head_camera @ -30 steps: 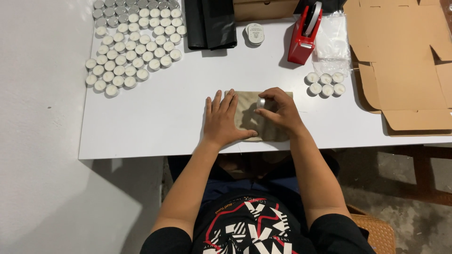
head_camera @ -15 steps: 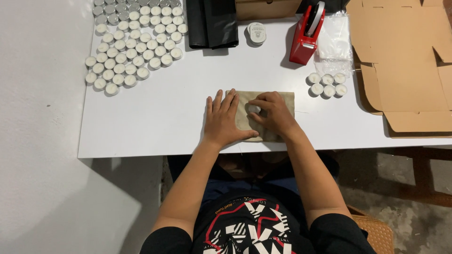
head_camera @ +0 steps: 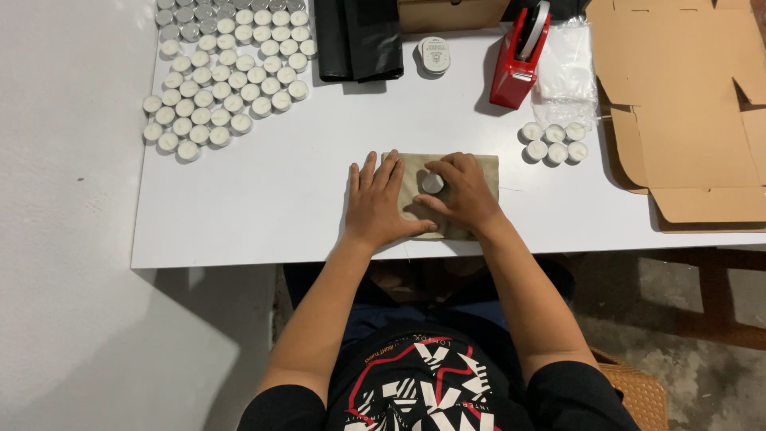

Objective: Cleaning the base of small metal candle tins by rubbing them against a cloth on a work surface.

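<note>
Left hand (head_camera: 377, 199) lies flat, fingers spread, on the brown paper bag (head_camera: 479, 172). Right hand (head_camera: 463, 191) pinches a tealight (head_camera: 432, 183) atop the bag (six more tealights (head_camera: 554, 142) right of it).

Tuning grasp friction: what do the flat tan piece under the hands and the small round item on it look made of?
Tan piece: looks like kraft paper, matte, lying flat; could be a thin bag. Round item, gripped by the right hand: probably a wax tealight in a thin silvery metal cup, pale top. Left hand presses flat.
</note>
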